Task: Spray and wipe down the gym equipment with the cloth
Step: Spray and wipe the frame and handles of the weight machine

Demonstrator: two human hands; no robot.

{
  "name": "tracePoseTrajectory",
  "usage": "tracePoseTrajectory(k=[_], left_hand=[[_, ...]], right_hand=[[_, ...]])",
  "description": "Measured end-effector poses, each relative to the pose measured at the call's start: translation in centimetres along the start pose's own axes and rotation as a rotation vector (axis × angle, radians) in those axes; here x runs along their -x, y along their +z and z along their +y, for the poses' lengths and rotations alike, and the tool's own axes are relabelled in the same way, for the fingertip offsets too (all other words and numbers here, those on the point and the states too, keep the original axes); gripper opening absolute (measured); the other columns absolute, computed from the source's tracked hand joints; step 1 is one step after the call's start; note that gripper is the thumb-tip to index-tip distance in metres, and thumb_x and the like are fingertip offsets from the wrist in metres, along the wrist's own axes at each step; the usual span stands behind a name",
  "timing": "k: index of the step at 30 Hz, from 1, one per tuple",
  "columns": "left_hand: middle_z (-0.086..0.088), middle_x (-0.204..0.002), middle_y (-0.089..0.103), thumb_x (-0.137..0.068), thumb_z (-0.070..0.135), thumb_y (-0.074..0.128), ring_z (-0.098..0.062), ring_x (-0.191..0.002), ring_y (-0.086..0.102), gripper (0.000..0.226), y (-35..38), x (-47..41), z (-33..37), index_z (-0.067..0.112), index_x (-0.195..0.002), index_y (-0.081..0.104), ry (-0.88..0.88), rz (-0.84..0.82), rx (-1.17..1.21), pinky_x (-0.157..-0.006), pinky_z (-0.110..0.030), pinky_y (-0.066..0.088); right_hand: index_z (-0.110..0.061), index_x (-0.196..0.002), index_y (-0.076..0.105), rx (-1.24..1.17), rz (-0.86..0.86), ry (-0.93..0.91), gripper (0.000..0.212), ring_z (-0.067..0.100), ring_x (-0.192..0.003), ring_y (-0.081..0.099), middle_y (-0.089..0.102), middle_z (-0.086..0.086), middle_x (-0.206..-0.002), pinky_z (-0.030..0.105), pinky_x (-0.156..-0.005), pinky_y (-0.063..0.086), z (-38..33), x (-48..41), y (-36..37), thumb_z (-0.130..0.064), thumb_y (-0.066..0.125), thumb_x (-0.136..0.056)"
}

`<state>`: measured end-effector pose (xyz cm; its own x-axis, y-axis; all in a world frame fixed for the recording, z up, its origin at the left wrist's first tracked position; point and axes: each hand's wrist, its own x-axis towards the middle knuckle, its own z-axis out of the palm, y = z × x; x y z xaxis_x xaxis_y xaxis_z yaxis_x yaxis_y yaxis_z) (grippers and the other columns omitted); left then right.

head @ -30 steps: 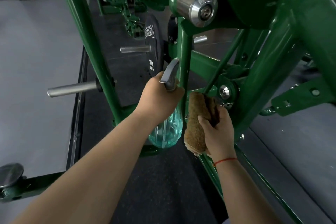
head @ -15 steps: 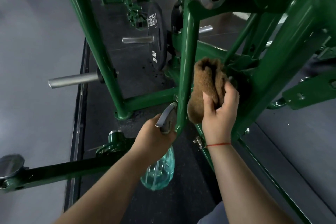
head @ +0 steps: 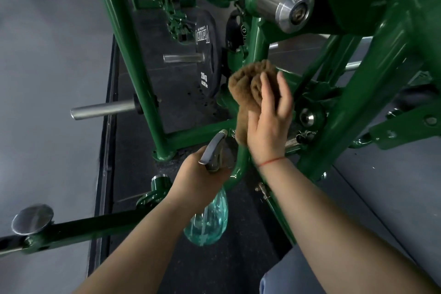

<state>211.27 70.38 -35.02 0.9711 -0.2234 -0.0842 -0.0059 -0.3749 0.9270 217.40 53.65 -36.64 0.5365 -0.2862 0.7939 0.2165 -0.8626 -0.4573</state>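
Green steel frame (head: 358, 93), plate-loaded. Right hand (head: 269, 122) is near centre, fingers almost straight, pressing the brown cloth (head: 245, 79) flat against the centre upright (head: 256, 43). Left hand (head: 198, 174) at 6 o'clock from it is curled round the spray bottle (head: 210, 222) neck. Suggest wrapping the cloth round the tube and using long, even strokes down to the base joint. Black rubber mat (head: 133, 174) underneath, grey floor (head: 47, 67) at 9 o'clock.

Glossy deep green all over the machine frame (head: 127, 55). Fuzzy tan-brown cloth (head: 243, 83). Clear teal spray bottle (head: 210, 219), grey at the trigger. Black weight plate (head: 206, 38) with white lettering, centre top. Silver peg (head: 102, 108). Red thread (head: 272, 161) round a wrist. Pale grey floor (head: 47, 55), black speckled mat (head: 133, 169).
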Motion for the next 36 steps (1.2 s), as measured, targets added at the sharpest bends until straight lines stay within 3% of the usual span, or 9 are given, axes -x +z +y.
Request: tracePoseTrajectory(k=[5,10,15,19,23,26,31,33,36], left_hand=[[0.0,-0.067,0.059,-0.085,0.009,0.069,-0.016,-0.057,0.047,0.012,-1.3,-0.1,0.2,0.019,-0.092,0.066,-0.014,0.01,0.049,-0.053,-0.03,0.04],[-0.004,-0.066,0.054,-0.088,0.007,0.07,-0.014,-0.053,0.044,0.009,-2.9,0.5,-0.8,0.011,-0.091,0.063,-0.011,0.022,0.092,-0.048,-0.026,0.038],[0.009,-0.054,0.051,-0.086,0.008,0.072,-0.009,-0.049,0.043,0.017,-3.9,0.9,-2.3,0.016,-0.078,0.059,-0.043,0.03,0.053,-0.048,-0.022,0.037],[0.012,-0.048,0.048,-0.089,0.01,0.071,-0.006,-0.042,0.038,0.024,-4.3,0.7,-3.0,0.02,-0.074,0.055,-0.079,0.009,0.058,-0.043,-0.019,0.033],[0.009,-0.052,0.048,-0.089,0.012,0.073,-0.009,-0.046,0.04,0.02,-4.4,0.5,-3.9,0.019,-0.077,0.058,-0.101,0.022,0.082,-0.044,-0.019,0.034],[0.008,-0.051,0.047,-0.087,0.01,0.072,-0.011,-0.046,0.041,0.022,-4.4,0.7,-4.9,0.021,-0.075,0.058,-0.152,0.078,0.07,-0.044,-0.022,0.035],[0.008,-0.046,0.042,-0.088,0.008,0.065,-0.009,-0.04,0.035,0.02,-3.6,1.7,-6.2,0.007,-0.074,0.051,-0.235,0.161,0.07,-0.041,-0.024,0.031],[0.009,-0.042,0.038,-0.09,0.008,0.065,-0.007,-0.038,0.031,0.028,-3.3,2.2,-6.2,0.008,-0.069,0.047,-0.244,0.135,0.089,-0.037,-0.021,0.028],[0.006,-0.045,0.035,-0.09,0.006,0.064,-0.009,-0.041,0.03,0.032,-3.2,2.5,-5.9,0.009,-0.065,0.043,-0.209,0.105,0.093,-0.038,-0.021,0.026]], right_hand=[[-0.027,-0.147,0.05,0.323,0.028,-0.182,0.068,0.03,-0.131,0.035,0.048,0.007,-0.149,0.052,-0.101,0.038,-2.5,-6.7,0.4,-0.019,0.059,-0.08],[-0.03,-0.139,0.058,0.48,-0.168,-0.372,0.06,0.027,-0.143,0.034,0.047,-0.009,-0.152,0.051,-0.109,0.025,-0.5,-3.3,1.5,-0.021,0.056,-0.079],[-0.02,-0.115,0.072,0.648,-0.338,-0.595,0.049,0.033,-0.125,0.053,0.064,-0.001,-0.129,0.047,-0.107,0.021,-1.3,-3.8,2.2,-0.008,0.069,-0.068],[-0.018,-0.118,0.069,0.801,-0.302,-0.588,0.042,0.035,-0.131,0.05,0.061,0.007,-0.134,0.048,-0.108,0.016,-4.2,-9.2,2.4,-0.009,0.048,-0.082],[-0.019,-0.12,0.068,1.047,-0.326,-0.623,0.029,0.034,-0.135,0.046,0.063,0.006,-0.128,0.06,-0.115,0.023,-5.3,-11.3,3.4,-0.018,0.059,-0.093],[-0.013,-0.121,0.065,1.14,-0.451,-0.63,0.044,0.036,-0.126,0.047,0.062,0.01,-0.119,0.062,-0.116,0.024,-5.9,-10.6,3.9,-0.009,0.031,-0.092],[-0.011,-0.099,0.069,0.974,-0.486,-0.8,0.027,0.034,-0.108,0.054,0.065,0.008,-0.099,0.055,-0.11,0.023,-3.8,-8.2,3.6,-0.01,0.043,-0.092],[-0.014,-0.102,0.07,0.823,-0.443,-0.834,0.032,0.032,-0.112,0.057,0.068,0.004,-0.108,0.05,-0.108,0.023,-1.3,-5.4,2.8,-0.012,0.04,-0.094],[-0.024,-0.117,0.07,0.517,-0.416,-0.802,0.038,0.026,-0.122,0.055,0.065,-0.006,-0.129,0.049,-0.107,0.03,1.6,-1.3,0.9,-0.005,0.052,-0.089]])
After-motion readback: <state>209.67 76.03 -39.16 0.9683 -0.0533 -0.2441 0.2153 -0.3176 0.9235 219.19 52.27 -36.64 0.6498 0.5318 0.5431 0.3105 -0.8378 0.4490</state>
